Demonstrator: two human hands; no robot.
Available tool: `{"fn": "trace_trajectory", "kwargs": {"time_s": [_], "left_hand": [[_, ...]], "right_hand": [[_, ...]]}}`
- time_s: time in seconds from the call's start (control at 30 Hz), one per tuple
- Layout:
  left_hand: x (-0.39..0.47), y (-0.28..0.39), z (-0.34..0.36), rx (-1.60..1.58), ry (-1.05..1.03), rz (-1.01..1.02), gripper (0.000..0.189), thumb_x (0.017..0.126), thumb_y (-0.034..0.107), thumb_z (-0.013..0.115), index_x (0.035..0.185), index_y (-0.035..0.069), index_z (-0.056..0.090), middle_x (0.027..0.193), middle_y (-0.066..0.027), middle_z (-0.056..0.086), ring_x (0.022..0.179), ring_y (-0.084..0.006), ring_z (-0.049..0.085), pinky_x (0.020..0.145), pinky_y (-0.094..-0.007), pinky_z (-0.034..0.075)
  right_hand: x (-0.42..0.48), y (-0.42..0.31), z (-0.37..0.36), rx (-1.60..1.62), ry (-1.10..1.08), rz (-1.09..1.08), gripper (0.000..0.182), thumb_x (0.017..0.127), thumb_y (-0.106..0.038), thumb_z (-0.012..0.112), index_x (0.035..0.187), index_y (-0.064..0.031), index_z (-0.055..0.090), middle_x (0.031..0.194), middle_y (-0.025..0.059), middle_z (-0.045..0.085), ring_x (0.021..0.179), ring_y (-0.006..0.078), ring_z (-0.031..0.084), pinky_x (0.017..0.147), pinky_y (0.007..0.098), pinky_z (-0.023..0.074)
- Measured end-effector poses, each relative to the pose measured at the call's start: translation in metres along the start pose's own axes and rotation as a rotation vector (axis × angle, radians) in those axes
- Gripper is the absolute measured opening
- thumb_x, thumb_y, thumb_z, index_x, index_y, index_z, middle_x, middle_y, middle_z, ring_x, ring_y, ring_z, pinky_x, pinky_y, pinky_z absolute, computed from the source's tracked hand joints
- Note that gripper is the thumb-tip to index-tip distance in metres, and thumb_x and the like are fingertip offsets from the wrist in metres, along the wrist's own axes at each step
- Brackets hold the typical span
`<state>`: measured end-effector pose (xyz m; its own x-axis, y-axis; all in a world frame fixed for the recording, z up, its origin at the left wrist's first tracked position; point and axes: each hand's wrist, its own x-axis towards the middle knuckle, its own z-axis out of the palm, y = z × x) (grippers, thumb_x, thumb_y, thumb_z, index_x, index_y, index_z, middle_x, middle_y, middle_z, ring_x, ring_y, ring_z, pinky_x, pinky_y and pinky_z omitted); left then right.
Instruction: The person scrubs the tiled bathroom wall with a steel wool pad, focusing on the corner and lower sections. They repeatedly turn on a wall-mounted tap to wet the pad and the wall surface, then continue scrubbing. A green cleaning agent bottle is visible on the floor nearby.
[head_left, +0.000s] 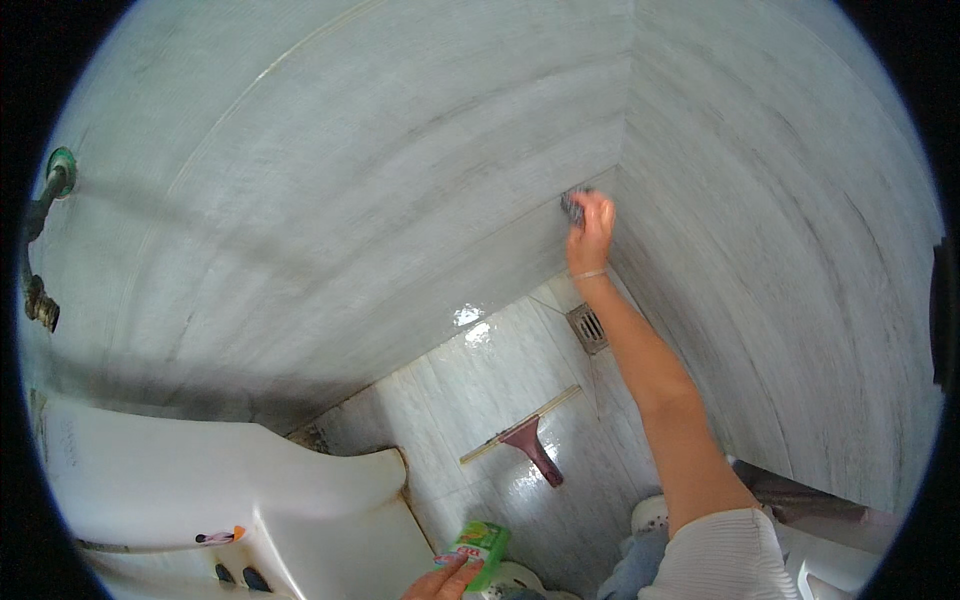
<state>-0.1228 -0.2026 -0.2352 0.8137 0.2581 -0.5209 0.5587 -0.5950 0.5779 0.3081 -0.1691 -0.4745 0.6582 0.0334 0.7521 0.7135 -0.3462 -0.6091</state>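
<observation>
My right hand (592, 229) reaches out to the grey wall tiles near the corner. Its fingers grip a dark grey scrubbing pad (575, 205), pressed to the wall by a horizontal tile joint; the hand hides part of the pad, and its exact kind is hard to tell. Low in the view, my left hand (446, 581) holds a green bottle (480, 544) that bears writing. Part of that hand is cut off by the picture's lower rim. On the wet floor between the two hands lies a squeegee (531, 442) with a dark red handle.
A square floor drain (590, 328) sits near the corner, below my right forearm. White toilet ceramic (337, 495) fills the lower left. At far left a corroded pipe fitting (45, 240) sticks out from the wall. My light shoes (649, 516) stand on the wet tiles (435, 382).
</observation>
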Motion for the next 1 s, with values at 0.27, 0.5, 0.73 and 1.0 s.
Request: {"fn": "trace_trajectory", "kwargs": {"time_s": [0.27, 0.5, 0.73, 1.0], "left_hand": [[0.011, -0.003, -0.006, 0.055, -0.025, -0.03, 0.052, 0.073, 0.008, 0.058, 0.122, 0.011, 0.04, 0.122, -0.0163, 0.043, 0.108, -0.0353, 0.044, 0.088, -0.0384, 0.04], [0.018, -0.004, 0.0, 0.037, -0.05, -0.087, 0.052, 0.073, 0.008, 0.057, 0.122, 0.01, 0.04, 0.122, -0.0162, 0.043, 0.108, -0.0352, 0.044, 0.089, -0.0384, 0.039], [0.023, 0.0, -0.002, 0.035, -0.039, -0.084, 0.051, 0.073, 0.006, 0.057, 0.121, 0.008, 0.041, 0.121, -0.0175, 0.044, 0.108, -0.0355, 0.044, 0.088, -0.0379, 0.039], [0.018, -0.016, 0.003, -0.012, -0.023, -0.01, 0.048, 0.073, 0.006, 0.058, 0.119, 0.004, 0.042, 0.119, -0.0182, 0.045, 0.106, -0.0362, 0.045, 0.088, -0.0381, 0.039]], "right_hand": [[-0.004, -0.024, 0.03, 0.1, 0.295, 0.293, 0.021, 0.072, 0.008, 0.046, 0.093, 0.0047, 0.045, 0.09, 0.013, 0.042, 0.078, 0.0235, 0.049, 0.07, 0.0315, 0.0429], [-0.074, -0.025, 0.072, 0.394, 0.315, 1.134, 0.016, 0.077, 0.001, 0.048, 0.092, 0.0052, 0.045, 0.099, 0.0173, 0.042, 0.089, 0.0263, 0.046, 0.066, 0.0313, 0.0486], [-0.12, 0.039, 0.078, 0.514, 0.206, 1.753, 0.016, 0.081, -0.004, 0.049, 0.097, -0.0022, 0.05, 0.093, 0.008, 0.053, 0.075, 0.0211, 0.052, 0.053, 0.0277, 0.0502], [0.001, -0.03, 0.002, 0.539, 0.226, 0.803, 0.011, 0.083, -0.01, 0.049, 0.08, -0.0002, 0.044, 0.085, 0.0074, 0.044, 0.068, 0.0146, 0.047, 0.047, 0.0255, 0.0433]]}}
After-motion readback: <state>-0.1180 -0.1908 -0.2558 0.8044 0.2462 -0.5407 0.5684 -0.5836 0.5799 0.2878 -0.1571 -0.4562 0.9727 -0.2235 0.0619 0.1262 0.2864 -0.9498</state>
